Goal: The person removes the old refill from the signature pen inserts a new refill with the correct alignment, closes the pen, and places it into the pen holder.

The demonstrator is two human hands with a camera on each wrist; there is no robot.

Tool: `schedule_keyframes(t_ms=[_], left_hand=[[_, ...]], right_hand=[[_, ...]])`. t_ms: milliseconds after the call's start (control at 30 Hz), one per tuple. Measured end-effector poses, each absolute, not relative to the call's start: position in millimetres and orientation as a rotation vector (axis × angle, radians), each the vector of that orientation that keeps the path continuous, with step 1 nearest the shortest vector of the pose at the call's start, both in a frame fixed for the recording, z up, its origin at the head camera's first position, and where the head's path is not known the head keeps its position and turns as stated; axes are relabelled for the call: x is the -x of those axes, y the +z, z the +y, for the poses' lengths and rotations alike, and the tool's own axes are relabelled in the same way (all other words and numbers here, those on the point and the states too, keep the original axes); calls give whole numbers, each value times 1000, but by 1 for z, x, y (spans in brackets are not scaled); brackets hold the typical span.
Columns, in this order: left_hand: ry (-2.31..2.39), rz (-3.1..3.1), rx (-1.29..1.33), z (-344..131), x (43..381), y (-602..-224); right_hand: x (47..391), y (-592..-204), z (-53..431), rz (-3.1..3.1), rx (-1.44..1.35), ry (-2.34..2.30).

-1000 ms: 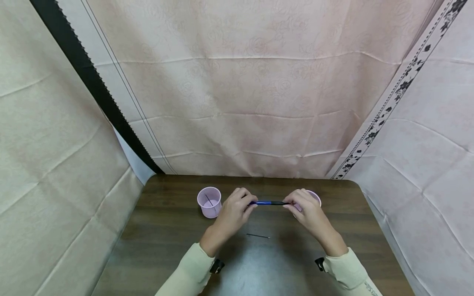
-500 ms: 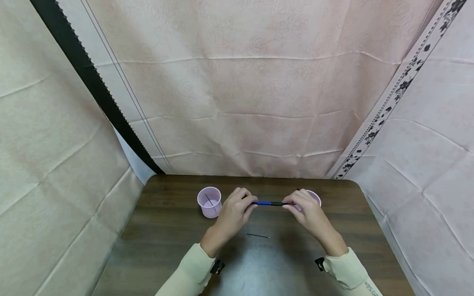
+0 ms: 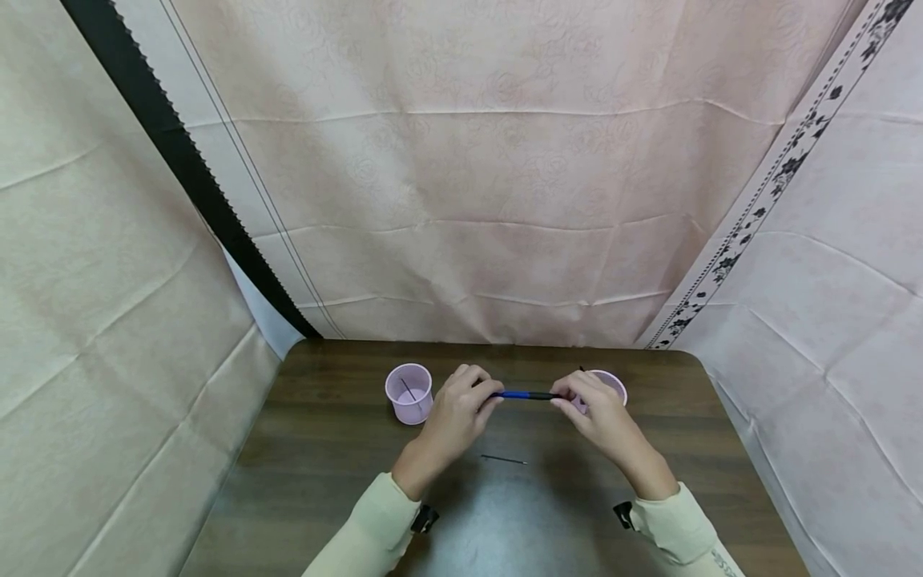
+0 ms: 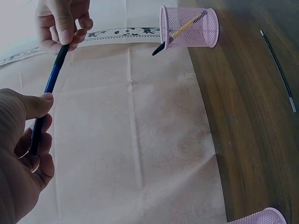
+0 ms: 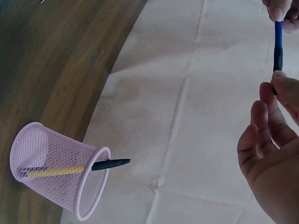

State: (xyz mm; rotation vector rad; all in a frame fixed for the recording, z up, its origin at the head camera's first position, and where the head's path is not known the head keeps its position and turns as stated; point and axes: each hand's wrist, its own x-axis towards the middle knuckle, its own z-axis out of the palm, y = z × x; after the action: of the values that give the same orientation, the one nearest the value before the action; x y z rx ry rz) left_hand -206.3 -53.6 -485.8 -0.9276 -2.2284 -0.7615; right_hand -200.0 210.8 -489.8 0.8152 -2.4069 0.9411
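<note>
Between both hands a blue pen with a black grip is held level above the table. My left hand grips its blue barrel, thumb on one side and curled fingers on the other, in the left wrist view. Thumb and index finger of my right hand pinch the black end; the tip is mostly hidden by them. Below the pen, a thin dark pen refill with a pale tip lies on the table.
A pink mesh cup beside my left hand has a thin dark stick in it. Partly behind my right hand stands another pink mesh cup, holding a yellow-and-black pen. Cloth hangs behind the brown wooden table and at both sides.
</note>
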Motion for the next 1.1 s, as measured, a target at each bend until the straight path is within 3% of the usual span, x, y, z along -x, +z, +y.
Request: schedule_keyframes(t_ms=[533,1100], left_hand=[[-732,-2254,922,-46,204,-489],[-705,-2321,902,-42,203,-496]], right_hand=[[207,-486,203,-2282,-1045,717],[204,-483,210,-2311,-1017,619]])
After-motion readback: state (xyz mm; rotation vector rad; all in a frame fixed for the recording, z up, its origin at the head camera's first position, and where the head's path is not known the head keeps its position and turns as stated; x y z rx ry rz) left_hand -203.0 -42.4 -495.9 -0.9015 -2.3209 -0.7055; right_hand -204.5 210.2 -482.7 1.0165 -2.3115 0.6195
